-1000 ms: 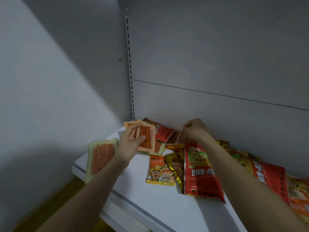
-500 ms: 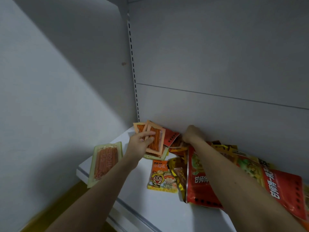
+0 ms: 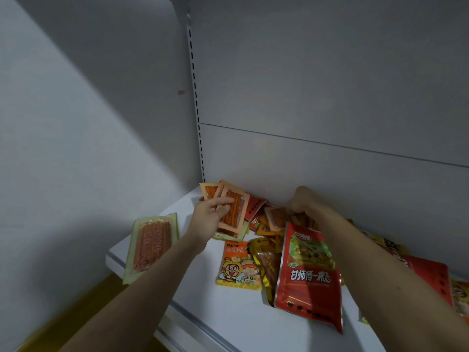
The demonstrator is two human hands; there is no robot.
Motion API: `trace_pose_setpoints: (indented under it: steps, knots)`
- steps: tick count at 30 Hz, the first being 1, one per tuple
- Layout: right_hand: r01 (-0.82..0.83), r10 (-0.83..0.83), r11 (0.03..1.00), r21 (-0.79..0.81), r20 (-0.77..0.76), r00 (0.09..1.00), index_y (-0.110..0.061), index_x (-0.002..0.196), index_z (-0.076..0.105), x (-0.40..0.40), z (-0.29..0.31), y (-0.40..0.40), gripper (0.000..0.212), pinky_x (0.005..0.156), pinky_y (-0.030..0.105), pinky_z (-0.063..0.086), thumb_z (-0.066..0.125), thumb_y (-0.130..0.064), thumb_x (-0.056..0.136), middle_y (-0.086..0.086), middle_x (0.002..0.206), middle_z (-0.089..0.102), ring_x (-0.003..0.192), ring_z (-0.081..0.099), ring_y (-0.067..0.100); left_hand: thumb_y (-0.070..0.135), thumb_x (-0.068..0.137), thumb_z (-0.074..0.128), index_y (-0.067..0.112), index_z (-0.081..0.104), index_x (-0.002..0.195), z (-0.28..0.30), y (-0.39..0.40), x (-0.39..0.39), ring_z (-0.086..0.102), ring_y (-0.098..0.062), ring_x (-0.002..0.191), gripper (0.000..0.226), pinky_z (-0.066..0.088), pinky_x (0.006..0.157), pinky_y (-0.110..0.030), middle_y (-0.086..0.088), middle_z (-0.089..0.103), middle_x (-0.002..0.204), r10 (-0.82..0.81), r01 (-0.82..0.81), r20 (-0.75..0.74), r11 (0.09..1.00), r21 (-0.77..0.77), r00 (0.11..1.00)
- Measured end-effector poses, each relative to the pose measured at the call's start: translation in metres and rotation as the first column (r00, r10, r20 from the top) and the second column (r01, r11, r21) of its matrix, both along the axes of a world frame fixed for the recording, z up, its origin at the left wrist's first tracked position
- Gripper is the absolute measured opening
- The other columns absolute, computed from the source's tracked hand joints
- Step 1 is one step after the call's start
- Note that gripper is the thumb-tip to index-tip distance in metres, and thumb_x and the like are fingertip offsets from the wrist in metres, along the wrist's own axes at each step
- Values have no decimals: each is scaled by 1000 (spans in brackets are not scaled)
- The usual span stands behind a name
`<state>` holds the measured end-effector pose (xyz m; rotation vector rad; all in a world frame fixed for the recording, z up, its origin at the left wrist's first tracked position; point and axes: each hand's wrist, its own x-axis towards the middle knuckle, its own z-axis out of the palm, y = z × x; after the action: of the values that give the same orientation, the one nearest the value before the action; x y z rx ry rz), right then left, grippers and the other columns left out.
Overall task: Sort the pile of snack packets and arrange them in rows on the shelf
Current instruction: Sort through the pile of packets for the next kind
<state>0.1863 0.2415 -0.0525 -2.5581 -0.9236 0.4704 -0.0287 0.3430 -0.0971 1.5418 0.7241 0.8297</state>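
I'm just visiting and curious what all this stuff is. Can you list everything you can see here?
small orange spicy-strip packets: two, orange, fanned out in the left hand, above the shelf's back left corner
long spicy-strip packet: one, pale green edge with red strips, flat at the shelf's left end
cartoon snack packet: one, orange-yellow, flat mid-shelf
large red bag: one, red with green picture, front of the pile
pile of mixed packets: count unclear, red, yellow, orange, along the back wall
shelf: one, white
slotted upright: one, white, in the back corner
left hand: pinches the two orange packets
right hand: fingers curled into the pile
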Motion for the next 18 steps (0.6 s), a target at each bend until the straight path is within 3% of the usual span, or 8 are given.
trace_pose_setpoints:
  steps: [2, 3, 6, 8, 10, 13, 16, 18]
  knots:
    - [44, -42, 980, 195, -17, 999, 7, 75, 63, 7, 0, -6, 8, 49, 25, 41, 66, 1, 76, 18, 76, 61, 72, 62, 28, 4, 100, 56, 21, 74, 104, 1, -3, 3, 71, -22, 100, 25, 59, 76, -23, -7, 70, 119, -10, 10, -1, 1000, -4, 1000]
    - [62, -54, 952, 300, -36, 998, 9, 83, 67, 10, 4, -9, 13, 55, 28, 45, 66, -4, 81, 17, 80, 63, 78, 64, 28, 5, 100, 56, 22, 74, 104, 2, -3, 5, 71, -21, 100, 25, 59, 77, -23, -6, 70, 119, -16, 16, 3, 1000, -7, 1000]
    - [87, -31, 846, 525, -115, 993, -4, 91, 71, 10, 21, -22, 14, 80, 38, 56, 58, 0, 89, 11, 91, 68, 89, 66, 26, 7, 100, 57, 25, 74, 106, 7, -8, 9, 69, -21, 107, 25, 58, 91, -32, -5, 68, 124, -16, 17, 26, 1000, -16, 1000]
    - [126, 27, 776, 618, -232, 972, -9, 95, 68, 1, 34, -30, 22, 86, 40, 56, 55, 8, 90, 11, 97, 68, 93, 65, 24, 11, 101, 56, 26, 74, 108, 11, -12, 13, 68, -17, 108, 24, 56, 95, -32, -2, 68, 126, -18, 19, 48, 999, -25, 999]
    - [194, 101, 714, 672, -374, 922, -4, 104, 67, -10, 39, -38, 20, 83, 37, 58, 55, 8, 93, 13, 103, 70, 95, 68, 24, 17, 103, 54, 27, 74, 111, 15, -19, 17, 67, -10, 111, 24, 54, 97, -29, 3, 69, 126, -51, 53, 64, 998, -38, 997]
    - [254, 106, 676, 692, -433, 895, -2, 107, 66, -29, 39, -47, 21, 69, 26, 60, 57, 9, 92, 12, 97, 71, 87, 71, 22, 23, 102, 56, 25, 73, 117, 19, -29, 24, 63, -12, 121, 23, 48, 108, -42, 5, 69, 127, -138, 147, 126, 986, -72, 982]
    - [322, 84, 638, 699, -479, 874, -1, 103, 65, -44, 31, -54, 20, 70, 33, 61, 57, 12, 90, 14, 93, 70, 82, 71, 25, 20, 98, 62, 24, 70, 118, 24, -42, 28, 71, -18, 107, 22, 57, 96, -39, -3, 74, 118, -220, 243, 189, 964, -109, 957]
    - [342, 35, 620, 706, -460, 887, -3, 103, 64, -52, 23, -60, 18, 76, 38, 61, 59, 8, 91, 14, 96, 70, 87, 71, 27, 14, 95, 66, 30, 70, 112, 23, -50, 30, 71, -21, 107, 23, 60, 85, -34, -6, 71, 122, -264, 295, 219, 947, -124, 939]
